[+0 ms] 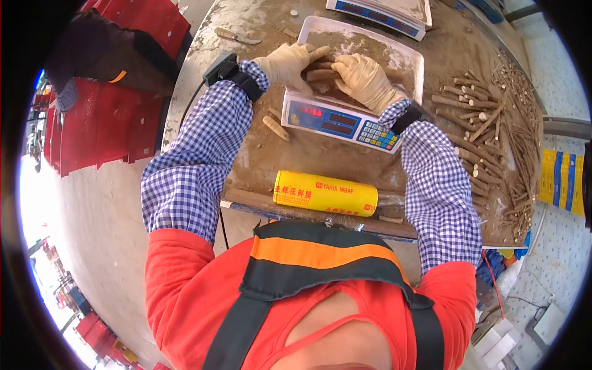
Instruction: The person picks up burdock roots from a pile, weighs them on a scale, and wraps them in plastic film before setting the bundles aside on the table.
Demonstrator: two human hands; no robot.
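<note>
Both of my gloved hands are over the dirty white tray of a digital scale (336, 123) with a lit red display. My left hand (288, 66) has its fingers bent around the end of a brown root piece at the tray's left side. My right hand (365, 80) is closed on the other end of brown root pieces (322, 75) lying between the hands. Fingers partly hide these pieces. A short pale root (275, 127) lies on the table just left of the scale.
A yellow wrap roll (325, 193) lies at the table's near edge. Cut roots (472, 114) and thin roots (521, 142) are piled right. A knife (237, 36) and second scale (382, 17) are at the back. Red crates (102, 126) and a person's dark sleeve (111, 52) are left.
</note>
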